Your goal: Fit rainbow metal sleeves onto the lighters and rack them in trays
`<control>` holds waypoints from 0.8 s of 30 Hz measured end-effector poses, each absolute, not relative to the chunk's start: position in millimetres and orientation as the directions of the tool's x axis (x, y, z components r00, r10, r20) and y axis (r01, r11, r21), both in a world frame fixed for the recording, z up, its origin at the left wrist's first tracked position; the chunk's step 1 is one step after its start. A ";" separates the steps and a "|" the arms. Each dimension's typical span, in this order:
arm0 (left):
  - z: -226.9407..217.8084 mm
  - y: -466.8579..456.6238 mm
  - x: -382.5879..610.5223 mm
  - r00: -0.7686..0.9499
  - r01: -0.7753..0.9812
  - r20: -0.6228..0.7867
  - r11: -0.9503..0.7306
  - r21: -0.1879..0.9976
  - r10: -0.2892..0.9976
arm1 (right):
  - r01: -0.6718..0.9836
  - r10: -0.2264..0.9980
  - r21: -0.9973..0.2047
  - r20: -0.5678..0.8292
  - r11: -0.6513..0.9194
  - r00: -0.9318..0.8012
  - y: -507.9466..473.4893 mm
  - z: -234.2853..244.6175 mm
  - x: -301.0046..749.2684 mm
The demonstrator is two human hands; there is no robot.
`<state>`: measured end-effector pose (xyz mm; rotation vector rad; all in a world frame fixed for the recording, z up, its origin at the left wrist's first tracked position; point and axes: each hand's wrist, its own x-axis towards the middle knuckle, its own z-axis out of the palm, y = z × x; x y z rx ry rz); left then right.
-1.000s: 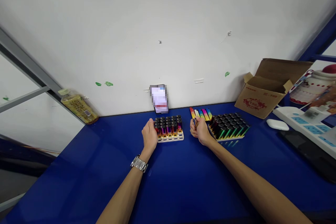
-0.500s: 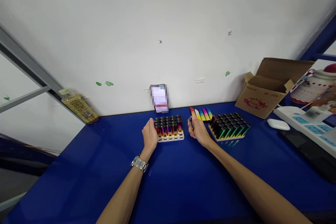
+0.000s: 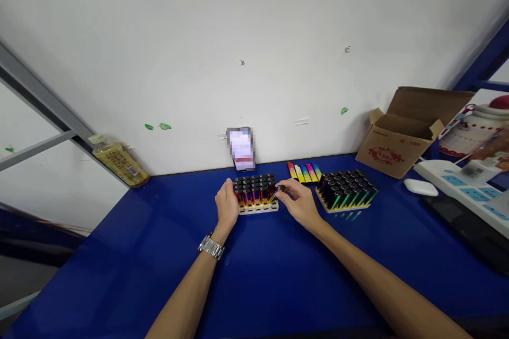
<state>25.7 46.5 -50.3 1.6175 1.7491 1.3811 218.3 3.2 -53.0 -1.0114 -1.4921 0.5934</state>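
Note:
My left hand (image 3: 227, 203), with a metal watch on its wrist, is cupped against the left side of a pale rack (image 3: 258, 210). Its fingertips are partly hidden there. Upright lighters (image 3: 255, 190) with black tops and red-to-yellow bodies stand in rows in this rack. At the rack's right front corner, my right hand (image 3: 299, 202) pinches a single lighter (image 3: 280, 188), tilted, its lower end close to the front-row slots. Beyond that hand, several brightly coloured flat pieces, perhaps lighters (image 3: 307, 172), lie side by side.
A second rack of black-topped green lighters (image 3: 348, 189) stands right of my right hand. Farther right are an open cardboard box (image 3: 393, 148), a white case (image 3: 420, 187) and a power strip (image 3: 461, 185). A phone (image 3: 242, 149) leans on the wall; a bottle (image 3: 121, 161) tilts at left.
My right hand has moved left to the first rack's right side, bringing the lighter to the front corner. My left hand stays on the rack.

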 end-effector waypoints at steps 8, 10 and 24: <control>-49.9 46.1 25.6 -0.249 0.546 0.333 -0.152 0.824 0.910 | 0.502 0.785 -0.660 0.615 0.560 -0.067 5.3 -50.1 224.5; -50.2 46.2 25.6 -0.249 0.547 0.337 -0.155 0.823 0.908 | 0.576 0.800 -0.613 0.586 0.540 -0.127 5.4 -48.0 223.6; -50.1 47.7 23.9 -0.232 0.526 0.326 -0.164 0.835 0.916 | 0.887 0.785 -0.370 0.619 0.275 0.015 14.9 -46.2 236.5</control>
